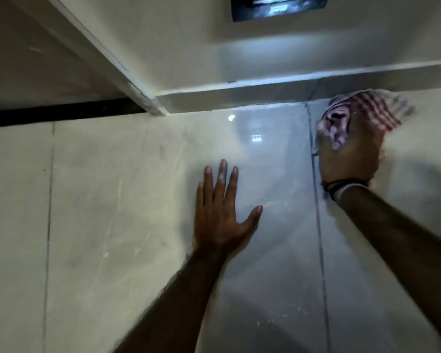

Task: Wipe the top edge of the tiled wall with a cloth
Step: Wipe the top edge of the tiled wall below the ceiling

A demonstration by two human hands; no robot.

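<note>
Head view: cloth (367,110) under right hand (349,154).

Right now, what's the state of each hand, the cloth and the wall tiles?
Left hand: open, flat against the tile, empty.
Right hand: closed on the cloth, raised near the top edge.
Red and white checked cloth: bunched, pressed to the wall's top edge.
Wall tiles: glossy, streaked and dusty.

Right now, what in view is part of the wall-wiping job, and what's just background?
Job:
right hand gripping the checked cloth
top edge of the tiled wall
left hand flat on the tile, bracing

Background:
dark ceiling vent
white beam
wristbands
</note>
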